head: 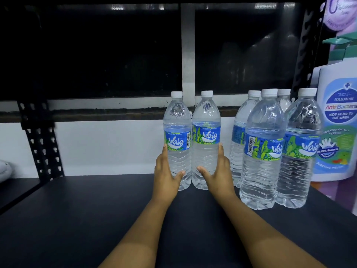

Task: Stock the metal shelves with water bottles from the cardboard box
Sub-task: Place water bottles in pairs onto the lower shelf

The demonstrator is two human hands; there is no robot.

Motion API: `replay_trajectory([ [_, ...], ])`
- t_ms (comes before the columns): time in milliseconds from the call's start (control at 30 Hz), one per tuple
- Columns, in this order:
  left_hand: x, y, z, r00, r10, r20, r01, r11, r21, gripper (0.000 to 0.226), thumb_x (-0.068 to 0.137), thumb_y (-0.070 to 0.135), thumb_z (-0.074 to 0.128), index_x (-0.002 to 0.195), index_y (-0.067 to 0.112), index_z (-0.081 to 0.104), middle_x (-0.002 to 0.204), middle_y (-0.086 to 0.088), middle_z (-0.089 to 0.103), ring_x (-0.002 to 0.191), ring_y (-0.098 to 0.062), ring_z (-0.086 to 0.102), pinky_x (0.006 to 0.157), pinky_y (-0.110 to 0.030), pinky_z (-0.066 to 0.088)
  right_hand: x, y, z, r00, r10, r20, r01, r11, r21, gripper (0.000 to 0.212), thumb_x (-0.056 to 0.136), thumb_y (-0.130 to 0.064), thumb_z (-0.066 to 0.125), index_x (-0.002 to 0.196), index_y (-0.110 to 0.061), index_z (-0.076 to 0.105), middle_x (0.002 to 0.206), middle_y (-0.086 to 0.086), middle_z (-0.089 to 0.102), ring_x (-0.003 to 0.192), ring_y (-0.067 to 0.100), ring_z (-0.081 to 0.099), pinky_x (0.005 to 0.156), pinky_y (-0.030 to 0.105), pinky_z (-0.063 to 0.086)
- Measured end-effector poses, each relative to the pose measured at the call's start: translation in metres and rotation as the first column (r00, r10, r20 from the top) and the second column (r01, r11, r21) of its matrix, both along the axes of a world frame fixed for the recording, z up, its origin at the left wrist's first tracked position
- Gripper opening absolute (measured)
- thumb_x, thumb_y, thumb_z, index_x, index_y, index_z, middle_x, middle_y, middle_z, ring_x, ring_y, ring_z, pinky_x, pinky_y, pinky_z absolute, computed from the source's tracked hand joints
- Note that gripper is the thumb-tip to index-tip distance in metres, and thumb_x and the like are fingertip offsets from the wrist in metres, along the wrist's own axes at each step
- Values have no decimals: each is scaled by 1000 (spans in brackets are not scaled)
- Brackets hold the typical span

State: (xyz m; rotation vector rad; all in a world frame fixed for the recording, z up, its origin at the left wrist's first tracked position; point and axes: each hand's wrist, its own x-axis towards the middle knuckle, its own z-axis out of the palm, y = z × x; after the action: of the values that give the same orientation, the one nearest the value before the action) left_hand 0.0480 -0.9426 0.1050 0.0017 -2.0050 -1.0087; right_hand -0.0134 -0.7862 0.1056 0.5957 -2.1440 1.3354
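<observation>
Two clear water bottles with blue labels and white caps stand upright side by side on the dark metal shelf (87, 209). My left hand (166, 176) rests against the outer side of the left bottle (177, 120), fingers straight and thumb across its lower front. My right hand (220, 175) mirrors it on the right bottle (206, 117). Just to the right, several more water bottles (262, 151) stand in a cluster. The cardboard box is not in view.
A large white anti-bacterial wash bottle (338, 122) stands at the far right beyond the shelf's black perforated upright (305, 55). Another perforated upright (42, 144) rises at the left. A window with a white frame (188, 55) lies behind the shelf.
</observation>
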Motion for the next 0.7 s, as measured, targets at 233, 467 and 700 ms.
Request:
replay_trajectory([
  [233,3,3,-1,1000,18,-9,-18,999,-46,97,81,10,74,154,23,12,150,-2,31,135,-11,33,108,-25,30,9,-4,2,1000,-13,16,12,1000,13,96,87,-35,67,153,-27,-3,148,6,32,134,16,33,100,27,33],
  [467,8,1,0,1000,-8,23,10,997,-83,93,85,14,72,153,27,11,153,1,28,130,0,31,103,-21,33,14,-2,8,998,-2,65,-1,998,60,95,90,-36,63,153,-27,-7,156,2,21,137,19,34,101,34,37],
  [700,15,-4,5,991,13,133,7,989,-147,97,86,13,69,153,31,0,161,1,17,144,-18,29,101,-26,36,20,5,17,987,40,155,-64,986,156,97,93,-29,60,151,-26,-18,162,0,1,144,23,24,111,39,29],
])
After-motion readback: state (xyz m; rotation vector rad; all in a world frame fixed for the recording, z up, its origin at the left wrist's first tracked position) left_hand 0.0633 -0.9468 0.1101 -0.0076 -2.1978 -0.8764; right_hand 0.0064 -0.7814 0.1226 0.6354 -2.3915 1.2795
